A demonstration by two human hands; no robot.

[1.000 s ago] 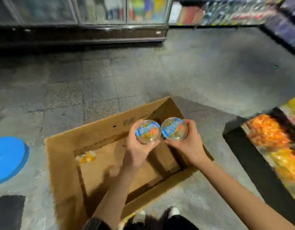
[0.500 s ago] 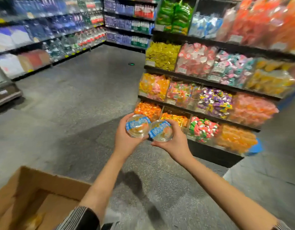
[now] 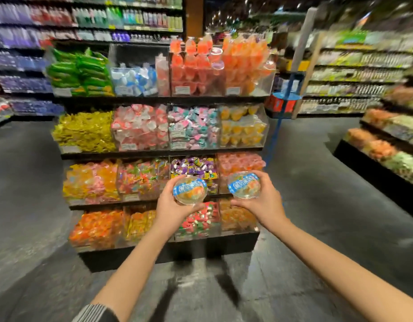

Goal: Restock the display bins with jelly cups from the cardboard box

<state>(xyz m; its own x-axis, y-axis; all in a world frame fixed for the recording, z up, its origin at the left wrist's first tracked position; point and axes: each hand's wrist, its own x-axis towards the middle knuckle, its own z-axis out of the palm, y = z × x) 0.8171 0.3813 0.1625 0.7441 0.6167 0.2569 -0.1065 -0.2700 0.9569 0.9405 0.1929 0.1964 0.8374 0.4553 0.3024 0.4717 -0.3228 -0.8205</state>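
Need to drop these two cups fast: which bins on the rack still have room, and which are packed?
Room shows in the top-shelf blue-and-white bin, upper half bare, between the green packets and red cups. The yellow cup bin below has gaps. Lower bins look heaped full. Both hands hold jelly cups.

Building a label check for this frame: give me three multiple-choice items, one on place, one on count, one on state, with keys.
1. Where is the display rack?
A. ahead of the hands
B. behind the person
C. overhead

2. How many jelly cups are held?
A. one
B. two
C. four

3. The left hand is:
A. open and idle
B. gripping a cup
C. resting on a bin

Key: A, the rack fills the view beyond both hands; B, left cup and right cup, the latter in the right hand; B, its fingers curl round the cup.
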